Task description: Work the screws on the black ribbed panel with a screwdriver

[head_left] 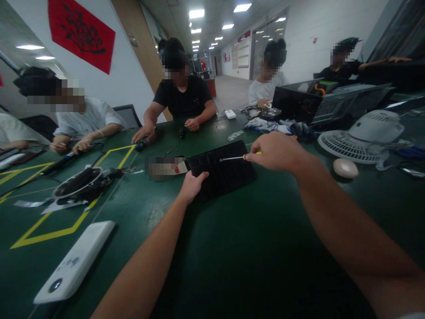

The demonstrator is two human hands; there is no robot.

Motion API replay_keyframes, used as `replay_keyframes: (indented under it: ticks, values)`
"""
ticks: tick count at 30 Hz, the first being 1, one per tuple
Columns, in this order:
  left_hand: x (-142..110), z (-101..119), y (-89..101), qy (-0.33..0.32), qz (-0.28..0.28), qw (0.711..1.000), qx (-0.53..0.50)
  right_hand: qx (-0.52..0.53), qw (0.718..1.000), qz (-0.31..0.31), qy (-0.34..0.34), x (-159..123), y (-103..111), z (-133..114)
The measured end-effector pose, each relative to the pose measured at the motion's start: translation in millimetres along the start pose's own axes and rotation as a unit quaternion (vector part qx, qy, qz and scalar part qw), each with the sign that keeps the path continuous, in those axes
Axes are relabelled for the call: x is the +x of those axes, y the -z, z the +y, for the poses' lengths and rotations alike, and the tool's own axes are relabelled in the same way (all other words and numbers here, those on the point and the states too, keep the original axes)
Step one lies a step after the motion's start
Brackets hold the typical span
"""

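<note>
My left hand grips the near left corner of a flat black panel, its thumb on top and its other fingers mostly hidden. The panel lies slanted over the green table, with ridges or recesses on its dark face. In my right hand is a screwdriver with a yellow handle and a thin metal shaft. The fingers are closed round the handle. The shaft points left across the panel, and its tip is over the panel's upper middle; whether it touches a screw I cannot tell.
Left of the panel lies a small blurred box. A white device rests at the near left, below a tangle of black parts. On the right are a white fan and a pale oval object. Several people sit around the table.
</note>
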State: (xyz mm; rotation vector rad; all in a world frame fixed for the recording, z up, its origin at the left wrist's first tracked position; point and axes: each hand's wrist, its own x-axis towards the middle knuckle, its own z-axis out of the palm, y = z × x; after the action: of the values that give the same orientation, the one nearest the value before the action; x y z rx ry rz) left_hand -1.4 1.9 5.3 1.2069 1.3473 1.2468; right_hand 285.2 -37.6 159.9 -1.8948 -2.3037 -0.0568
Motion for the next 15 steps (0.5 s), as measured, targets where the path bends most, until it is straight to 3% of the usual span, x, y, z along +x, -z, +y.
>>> replay_keyframes:
  ticks: [15]
  values:
    - [1.1,-2.1,1.2,-0.01,0.003,1.0,0.001,-0.008,1.0,0.001,-0.007,-1.5,-2.5,-8.0]
